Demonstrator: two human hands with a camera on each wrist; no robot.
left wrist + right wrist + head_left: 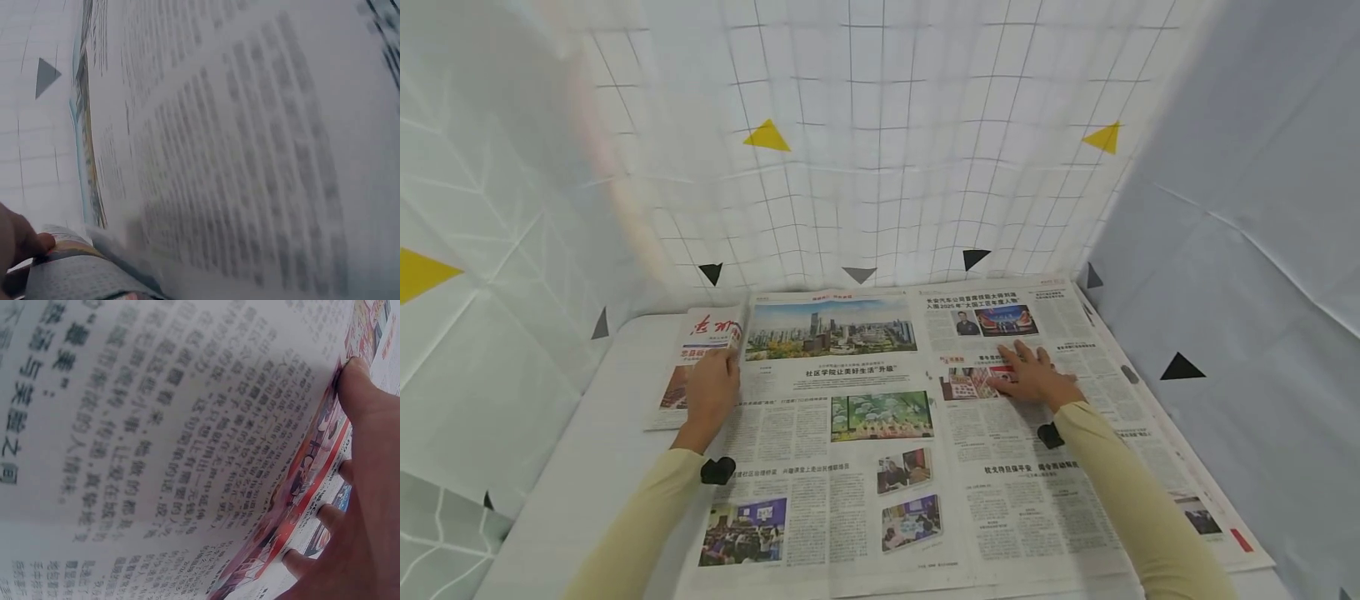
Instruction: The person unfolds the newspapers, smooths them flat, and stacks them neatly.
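Note:
A large newspaper (850,375) lies spread out flat, with colour photos and columns of print on both pages. At its left edge my left hand (711,392) pinches the paper, and in the left wrist view the fingers (24,240) hold a curled edge of the sheet. A narrower strip of newspaper with a red title (711,323) shows beyond that hand, partly covered by it. My right hand (1033,377) rests on the right page with its fingers spread, over a small red photo. The right wrist view shows those fingertips (300,562) touching the printed sheet.
The newspaper lies on a white table (568,492). Behind it rises a white gridded backdrop (880,167) with yellow and dark triangles. A plain grey-white side panel (1240,208) stands at the right, and a pale patterned one (490,183) at the left.

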